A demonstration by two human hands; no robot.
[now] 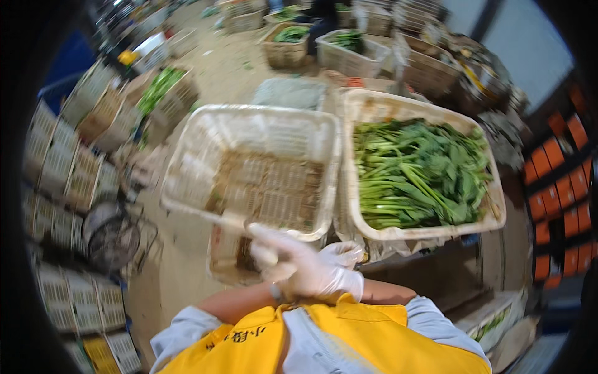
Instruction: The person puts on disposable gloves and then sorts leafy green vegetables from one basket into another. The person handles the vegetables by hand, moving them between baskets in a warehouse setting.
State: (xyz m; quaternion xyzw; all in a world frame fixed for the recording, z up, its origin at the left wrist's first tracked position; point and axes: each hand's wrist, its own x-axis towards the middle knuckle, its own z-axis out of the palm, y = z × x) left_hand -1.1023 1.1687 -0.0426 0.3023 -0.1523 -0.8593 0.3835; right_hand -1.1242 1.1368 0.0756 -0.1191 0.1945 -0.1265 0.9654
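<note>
My right hand (296, 262), in a thin white glove, reaches leftward across my body. Its fingers are spread near the front rim of a bare, dirt-stained white plastic crate (275, 112); I see nothing in it. The wrists cross, and my left hand (345, 254), also gloved, shows beyond the right one. Its fingers look curled, partly hidden, and whether they hold anything is unclear. Right of the bare crate stands a second white crate (430, 232) with bunched leafy green vegetables (420, 173), stems towards the left.
Stacked plastic crates (70, 163) line the left side, near a round drum-like object (112, 236) on the floor. A crate of greens (170, 100) stands farther up. Beyond are more crates (352, 56) and a person's dark-clad leg (322, 28). Orange bins (553, 152) fill a rack at right.
</note>
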